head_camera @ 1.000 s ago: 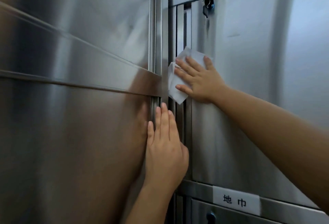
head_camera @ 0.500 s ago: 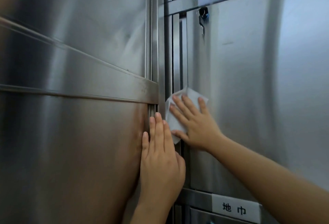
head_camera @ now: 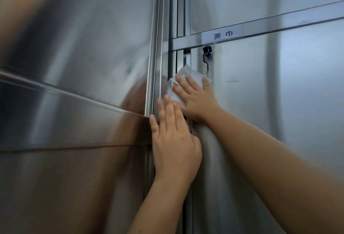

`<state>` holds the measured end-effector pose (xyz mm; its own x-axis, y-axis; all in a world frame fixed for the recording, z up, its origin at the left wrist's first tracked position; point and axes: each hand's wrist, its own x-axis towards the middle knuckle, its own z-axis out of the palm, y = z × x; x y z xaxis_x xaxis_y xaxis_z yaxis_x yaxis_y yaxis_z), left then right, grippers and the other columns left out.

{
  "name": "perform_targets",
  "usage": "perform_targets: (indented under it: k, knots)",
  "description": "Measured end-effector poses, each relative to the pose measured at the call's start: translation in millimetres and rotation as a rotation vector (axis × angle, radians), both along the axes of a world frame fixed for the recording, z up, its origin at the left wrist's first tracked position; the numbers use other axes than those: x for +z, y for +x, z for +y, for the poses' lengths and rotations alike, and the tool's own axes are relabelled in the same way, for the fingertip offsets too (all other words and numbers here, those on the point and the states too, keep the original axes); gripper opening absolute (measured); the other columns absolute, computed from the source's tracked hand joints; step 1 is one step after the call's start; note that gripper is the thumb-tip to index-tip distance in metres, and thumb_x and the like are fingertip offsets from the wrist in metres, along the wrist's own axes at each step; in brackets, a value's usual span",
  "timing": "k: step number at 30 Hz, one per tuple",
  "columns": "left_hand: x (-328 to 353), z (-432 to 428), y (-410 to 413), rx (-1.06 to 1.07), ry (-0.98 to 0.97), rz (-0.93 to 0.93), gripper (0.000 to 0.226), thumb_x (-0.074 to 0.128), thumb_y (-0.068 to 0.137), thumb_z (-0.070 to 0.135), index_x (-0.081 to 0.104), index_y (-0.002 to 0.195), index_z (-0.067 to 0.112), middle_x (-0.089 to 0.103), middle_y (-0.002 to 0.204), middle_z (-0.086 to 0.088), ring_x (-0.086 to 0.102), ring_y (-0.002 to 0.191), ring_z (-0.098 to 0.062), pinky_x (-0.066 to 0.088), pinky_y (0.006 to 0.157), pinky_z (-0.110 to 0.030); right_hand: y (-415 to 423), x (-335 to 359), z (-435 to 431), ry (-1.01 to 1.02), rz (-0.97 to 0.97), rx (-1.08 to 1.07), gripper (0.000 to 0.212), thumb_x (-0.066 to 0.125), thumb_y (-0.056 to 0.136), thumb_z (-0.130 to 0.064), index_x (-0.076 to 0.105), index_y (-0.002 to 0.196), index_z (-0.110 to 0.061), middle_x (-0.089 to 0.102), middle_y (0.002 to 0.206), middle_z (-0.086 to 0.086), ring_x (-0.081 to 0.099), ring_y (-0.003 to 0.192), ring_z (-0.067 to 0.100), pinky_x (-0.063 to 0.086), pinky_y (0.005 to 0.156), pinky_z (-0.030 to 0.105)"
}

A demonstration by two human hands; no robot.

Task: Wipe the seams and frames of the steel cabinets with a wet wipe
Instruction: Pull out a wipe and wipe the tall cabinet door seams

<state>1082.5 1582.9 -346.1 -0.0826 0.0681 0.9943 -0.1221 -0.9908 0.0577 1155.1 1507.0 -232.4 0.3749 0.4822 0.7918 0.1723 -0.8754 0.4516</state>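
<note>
The wipe (head_camera: 186, 77) has been carried back up the seam (head_camera: 186, 57) to just below the lock (head_camera: 207, 50), pressed under the straight-fingered right hand (head_camera: 197, 101), with the left hand (head_camera: 175, 140) laid flat and empty on the frame (head_camera: 163, 62); a repeat pass is judged underway.

Steel cabinet front (head_camera: 279, 103) bears a label (head_camera: 222, 33), key (head_camera: 205, 60) (hanging) and wet wipe (head_camera: 188, 73).

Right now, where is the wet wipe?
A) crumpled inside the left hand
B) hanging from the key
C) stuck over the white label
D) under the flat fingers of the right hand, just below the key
D: the right hand presses the wet wipe flat on the steel door just below the key; the left hand lies flat lower down.
</note>
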Motion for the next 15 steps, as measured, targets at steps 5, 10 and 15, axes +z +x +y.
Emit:
perform_targets:
  k: [5, 10, 15]
  knots:
    - [-3, 4, 0, -0.043, -0.033, -0.044, 0.069, 0.033, 0.068, 0.021, 0.048, 0.127, -0.011, 0.040, 0.141, -0.025, 0.031, 0.133, -0.038, 0.015, 0.107, -0.048, 2, 39, 11, 0.092, 0.006, 0.033, 0.062, 0.015, 0.096, -0.056, -0.003, 0.149, -0.029, -0.016, 0.156, -0.005, -0.014, 0.144, 0.017, -0.010, 0.111, 0.054]
    - [-7, 14, 4, -0.076, -0.005, -0.030, 0.069, 0.034, 0.068, 0.021, 0.049, 0.127, -0.010, 0.040, 0.140, -0.024, 0.027, 0.134, -0.034, 0.011, 0.107, -0.044, 3, 70, 19, 0.186, 0.110, 0.147, 0.057, 0.016, 0.100, -0.044, -0.001, 0.150, -0.023, -0.015, 0.157, -0.002, -0.018, 0.143, 0.019, -0.004, 0.116, 0.048]
    - [-11, 14, -2, -0.112, -0.019, -0.023, 0.068, 0.034, 0.069, 0.022, 0.050, 0.128, -0.008, 0.040, 0.142, -0.022, 0.026, 0.134, -0.032, 0.009, 0.108, -0.042, -5, 53, 18, 0.166, 0.071, 0.083, 0.057, 0.016, 0.100, -0.039, -0.005, 0.150, -0.021, -0.017, 0.156, 0.000, -0.015, 0.143, 0.019, -0.010, 0.112, 0.048]
